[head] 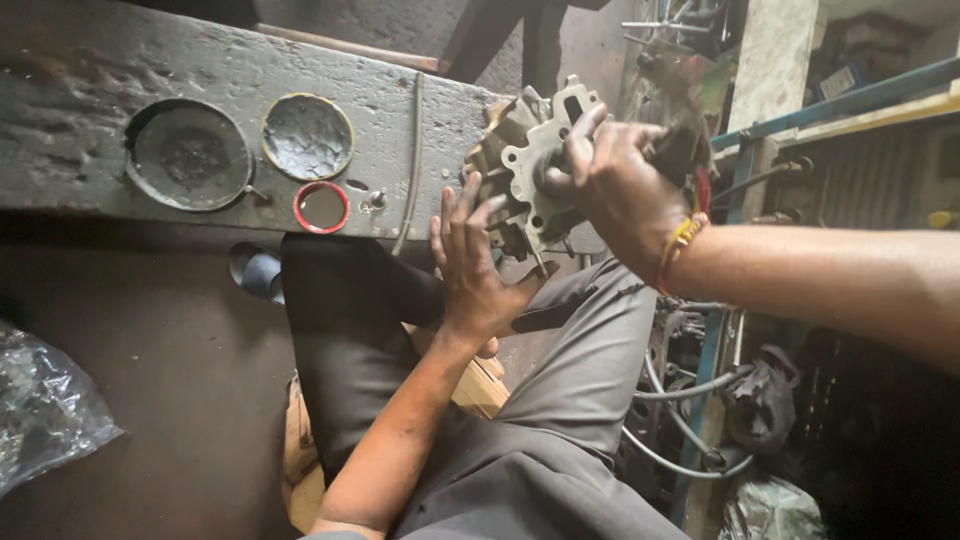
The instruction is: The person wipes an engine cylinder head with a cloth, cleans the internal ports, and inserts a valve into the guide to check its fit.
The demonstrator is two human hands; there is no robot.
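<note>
A grey cast-metal engine part [530, 160] with several holes and lugs rests at the right end of a worn concrete slab [90, 110]. My right hand [620, 185] grips it from the right, fingers hooked over its flange. My left hand [470, 270] is just below and to its left, fingers spread, fingertips touching the part's lower edge. A red and yellow thread band circles my right wrist. My legs in grey trousers lie under both hands.
On the slab sit a large dark round tin [188, 155], a smaller dented lid [307, 136] and a red ring [321, 206]. A crumpled plastic bag [45, 405] lies left. Cables, a dark rag [762, 400] and a blue metal frame [700, 400] crowd the right.
</note>
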